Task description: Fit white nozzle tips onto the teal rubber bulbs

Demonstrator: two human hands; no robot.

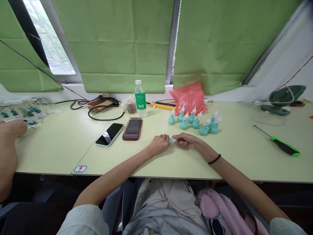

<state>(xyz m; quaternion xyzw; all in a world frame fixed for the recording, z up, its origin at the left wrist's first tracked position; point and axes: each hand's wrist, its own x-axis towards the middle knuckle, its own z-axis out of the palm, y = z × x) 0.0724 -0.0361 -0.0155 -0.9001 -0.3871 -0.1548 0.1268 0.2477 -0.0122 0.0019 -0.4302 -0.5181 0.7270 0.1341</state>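
Note:
Both my hands hold one small bulb syringe (173,140) between them, low over the table. My left hand (158,144) closes round its teal bulb, which is mostly hidden by the fingers. At the clear whitish tip, the fingers of my right hand (185,140) pinch together. Just beyond my right hand stands a group of several like bulb syringes (196,123), teal below with pale pointed tips upward.
A phone (109,134) and a dark red blurred item (132,129) lie left of my hands. Behind are a water bottle (140,99), a yellow tool (163,105) and pink bubble wrap (189,97). A screwdriver (281,143) lies right. Another person's hand (12,129) is far left.

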